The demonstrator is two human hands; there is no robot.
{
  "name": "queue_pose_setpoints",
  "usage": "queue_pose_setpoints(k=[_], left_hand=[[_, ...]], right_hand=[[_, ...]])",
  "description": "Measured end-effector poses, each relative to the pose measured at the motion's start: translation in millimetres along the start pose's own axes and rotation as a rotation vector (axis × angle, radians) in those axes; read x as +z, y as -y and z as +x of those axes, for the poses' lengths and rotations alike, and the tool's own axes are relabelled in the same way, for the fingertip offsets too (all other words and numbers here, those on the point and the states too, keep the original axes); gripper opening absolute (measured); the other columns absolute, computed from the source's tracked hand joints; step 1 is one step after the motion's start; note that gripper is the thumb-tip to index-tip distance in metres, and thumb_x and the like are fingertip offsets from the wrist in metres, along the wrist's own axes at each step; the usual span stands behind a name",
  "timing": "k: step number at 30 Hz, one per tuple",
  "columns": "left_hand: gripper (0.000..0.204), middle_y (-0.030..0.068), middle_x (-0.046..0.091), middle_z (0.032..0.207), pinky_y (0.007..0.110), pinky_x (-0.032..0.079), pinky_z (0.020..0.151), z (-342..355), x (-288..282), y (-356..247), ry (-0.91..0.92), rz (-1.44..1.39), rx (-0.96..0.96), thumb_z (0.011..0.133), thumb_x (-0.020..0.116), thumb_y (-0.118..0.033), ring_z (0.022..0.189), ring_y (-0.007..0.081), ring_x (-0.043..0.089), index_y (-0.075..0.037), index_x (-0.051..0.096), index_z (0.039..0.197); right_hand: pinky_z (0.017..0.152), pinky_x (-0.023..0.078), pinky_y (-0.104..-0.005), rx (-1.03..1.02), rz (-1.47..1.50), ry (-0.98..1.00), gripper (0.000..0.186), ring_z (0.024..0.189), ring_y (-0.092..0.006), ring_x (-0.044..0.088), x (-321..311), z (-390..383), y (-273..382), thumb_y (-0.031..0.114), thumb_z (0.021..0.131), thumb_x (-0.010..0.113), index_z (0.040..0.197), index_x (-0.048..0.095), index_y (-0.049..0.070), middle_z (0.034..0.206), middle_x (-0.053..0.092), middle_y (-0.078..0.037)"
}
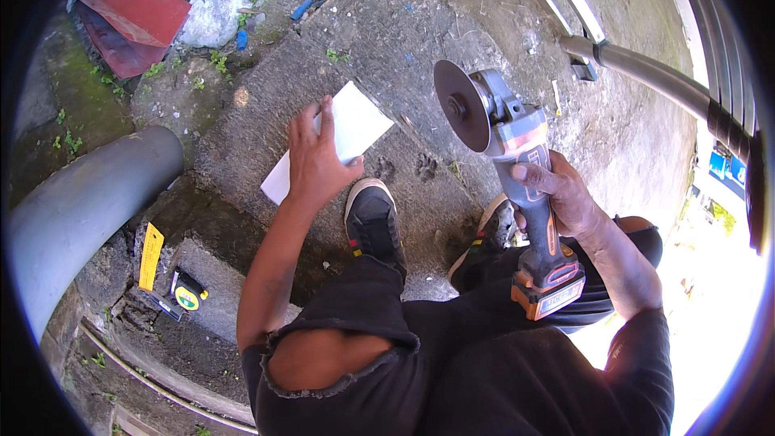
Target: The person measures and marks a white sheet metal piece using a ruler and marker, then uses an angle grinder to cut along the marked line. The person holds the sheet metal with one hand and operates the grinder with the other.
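My left hand (316, 149) grips a flat white rectangular piece (360, 123) low over the rough concrete, fingers across its far side and thumb at its near right edge. The hand hides the middle of the piece. In my right hand (563, 194) is a cordless angle grinder (526, 163), the thumb lying along its body. Its dark cutting disc (462, 105) points away from me and to the left, apart from the white piece. An orange and black battery (549, 284) sits at the near end of the grinder, above my leg.
A thick grey pipe (97, 218) lies at the left. Near it are a yellow-and-black try square (151, 257) and a tape measure (188, 291). Red sheets (133, 20) and a pale rock (214, 14) lie far left. Metal tubing (646, 70) crosses the far right. My shoes (374, 222) stand on the concrete.
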State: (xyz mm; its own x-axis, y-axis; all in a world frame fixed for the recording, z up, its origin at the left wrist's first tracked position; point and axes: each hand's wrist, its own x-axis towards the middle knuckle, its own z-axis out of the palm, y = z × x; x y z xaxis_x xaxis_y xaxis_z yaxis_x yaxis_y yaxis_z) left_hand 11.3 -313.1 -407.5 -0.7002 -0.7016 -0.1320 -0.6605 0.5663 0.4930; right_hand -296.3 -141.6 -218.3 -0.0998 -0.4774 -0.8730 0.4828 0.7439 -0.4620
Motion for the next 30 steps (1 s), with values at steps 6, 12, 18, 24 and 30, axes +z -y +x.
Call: queue_pose_setpoints(k=[6,12,18,24,30], left_hand=[[0.111,0.0234,0.043,0.149,0.062,0.033,0.118,3.1,37.8,10.5,0.109,0.205,-0.026,0.076,0.092,-0.039,0.139,0.0445,0.042,0.005,0.037,0.162],[0.094,0.0184,0.043,0.153,0.063,0.035,0.114,6.1,59.9,-1.7,-0.081,0.194,0.144,0.084,0.088,-0.044,0.137,0.0414,0.042,-0.009,0.048,0.161],[0.052,0.0082,0.050,0.152,0.056,0.039,0.108,15.3,94.2,6.3,-0.059,0.177,0.428,0.091,0.077,-0.019,0.133,0.0346,0.047,-0.024,0.073,0.142],[0.052,0.0094,0.050,0.150,0.057,0.038,0.107,12.5,92.9,7.1,-0.041,0.029,0.475,0.086,0.079,-0.013,0.130,0.0359,0.049,-0.023,0.076,0.137],[0.069,0.0192,0.044,0.153,0.064,0.034,0.111,16.7,84.6,-5.6,-0.180,0.141,0.298,0.083,0.090,-0.030,0.142,0.0454,0.041,-0.019,0.066,0.147]], right_hand=[[0.048,0.059,-0.0280,-0.014,0.014,-0.021,0.053,0.053,-0.0161,0.068,-6.1,1.3,-3.2,0.031,0.095,0.084,0.127,0.059,-0.004,0.083,0.067,-0.008],[0.048,0.060,-0.0287,-0.035,0.058,-0.055,0.051,0.052,-0.0167,0.067,-7.0,3.8,-0.4,0.032,0.096,0.082,0.124,0.059,-0.004,0.081,0.065,-0.007],[0.049,0.060,-0.0299,-0.017,0.043,-0.048,0.049,0.051,-0.0180,0.066,-9.6,4.3,-0.5,0.032,0.097,0.082,0.123,0.059,-0.003,0.081,0.065,-0.007],[0.048,0.060,-0.0300,-0.014,0.048,-0.035,0.047,0.053,-0.0182,0.068,-10.7,4.2,-4.4,0.032,0.097,0.081,0.122,0.059,-0.003,0.081,0.065,-0.007],[0.048,0.061,-0.0301,-0.024,0.045,-0.043,0.047,0.052,-0.0181,0.068,-8.5,3.6,-3.8,0.032,0.097,0.082,0.121,0.060,-0.002,0.081,0.066,-0.007]])
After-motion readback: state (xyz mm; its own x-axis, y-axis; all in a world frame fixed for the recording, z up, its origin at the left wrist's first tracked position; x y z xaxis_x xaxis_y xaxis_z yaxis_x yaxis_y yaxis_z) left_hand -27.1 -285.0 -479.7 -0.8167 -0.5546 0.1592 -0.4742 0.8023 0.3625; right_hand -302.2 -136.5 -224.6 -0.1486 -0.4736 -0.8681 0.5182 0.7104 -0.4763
